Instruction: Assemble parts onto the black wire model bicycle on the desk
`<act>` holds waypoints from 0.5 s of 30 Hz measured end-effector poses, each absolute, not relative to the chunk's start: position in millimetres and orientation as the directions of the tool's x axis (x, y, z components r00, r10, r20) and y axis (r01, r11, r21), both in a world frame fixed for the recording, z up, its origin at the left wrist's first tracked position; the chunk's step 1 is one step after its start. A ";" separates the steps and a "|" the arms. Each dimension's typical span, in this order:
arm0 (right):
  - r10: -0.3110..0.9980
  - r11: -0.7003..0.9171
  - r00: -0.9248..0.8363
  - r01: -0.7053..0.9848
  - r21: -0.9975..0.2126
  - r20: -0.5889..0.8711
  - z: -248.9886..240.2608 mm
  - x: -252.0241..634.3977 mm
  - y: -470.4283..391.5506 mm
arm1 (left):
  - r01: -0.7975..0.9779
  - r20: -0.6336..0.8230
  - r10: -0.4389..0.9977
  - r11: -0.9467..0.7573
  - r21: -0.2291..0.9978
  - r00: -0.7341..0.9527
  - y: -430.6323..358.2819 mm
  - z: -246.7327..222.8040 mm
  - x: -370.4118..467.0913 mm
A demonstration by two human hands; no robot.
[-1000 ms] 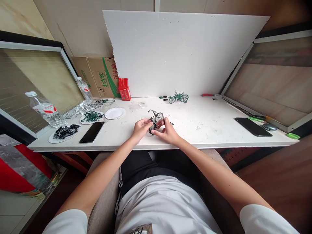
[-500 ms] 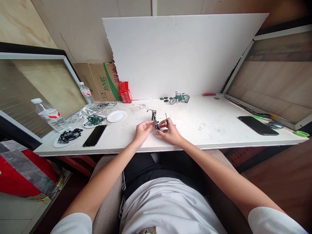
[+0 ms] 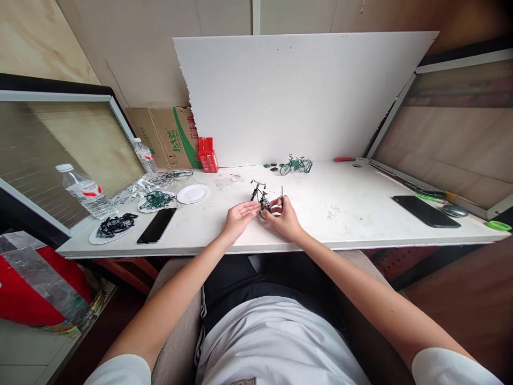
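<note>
While left hand point(image 3: 236, 220), fingers point(image 3: 249, 206) outstretched, touches model bicycle point(image 3: 263, 204), right hand point(image 3: 287, 219) grasps thin tool point(image 3: 282, 195).

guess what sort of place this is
Probably a small hobby corner in a home or shop: a black miniature bicycle between the hands, a finished-looking green miniature bicycle behind, and round white paper plates on a white tabletop.

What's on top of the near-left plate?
A tangle of black parts lies on the plate, whose pale rim shows; whatever is beneath the tangle is covered and can't be seen.
</note>
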State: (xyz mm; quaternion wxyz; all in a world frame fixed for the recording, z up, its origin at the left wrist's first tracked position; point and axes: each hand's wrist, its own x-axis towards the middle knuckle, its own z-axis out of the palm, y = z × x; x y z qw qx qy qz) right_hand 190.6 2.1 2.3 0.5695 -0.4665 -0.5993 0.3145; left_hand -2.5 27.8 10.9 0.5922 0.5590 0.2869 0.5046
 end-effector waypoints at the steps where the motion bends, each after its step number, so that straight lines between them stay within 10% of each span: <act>1: 0.919 0.362 0.096 0.181 -0.914 0.383 2.5 190.7 2.2 | -0.283 0.218 0.923 -0.128 0.951 0.316 27.8 11.2 -2.6; 10: 0.916 0.375 0.132 0.052 -0.926 0.378 10.7 187.1 -1.6 | -0.236 0.088 0.994 -0.070 0.969 0.066 38.7 3.3 -4.3; 15: 0.908 0.416 0.077 -0.042 -0.908 0.412 17.3 185.2 -6.9 | -0.369 0.012 0.980 0.063 0.927 0.197 39.5 6.0 -5.9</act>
